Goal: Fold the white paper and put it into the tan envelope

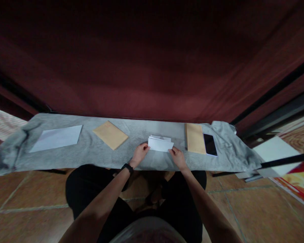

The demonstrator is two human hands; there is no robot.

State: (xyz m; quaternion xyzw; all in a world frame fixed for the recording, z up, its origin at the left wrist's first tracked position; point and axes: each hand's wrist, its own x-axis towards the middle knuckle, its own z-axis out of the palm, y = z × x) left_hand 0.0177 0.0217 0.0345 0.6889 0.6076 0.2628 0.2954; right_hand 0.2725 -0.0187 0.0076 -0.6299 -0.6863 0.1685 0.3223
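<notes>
A folded white sheet of paper [160,143] lies on the grey cloth [91,155] in front of me. My left hand [140,152] pinches its left edge, fingers closed on it, with a black watch on the wrist. At the paper's lower right corner, my right hand [177,156] grips it with closed fingers. A tan envelope [110,134] lies to the left of the paper. A stack of tan envelopes [195,138] lies to the right.
A flat white sheet [57,138] rests at the cloth's left end. A dark phone [210,144] lies beside the envelope stack. A dark red curtain [152,67] hangs behind the table. Papers and a black bar [286,161] sit at the right. Tiled floor lies below.
</notes>
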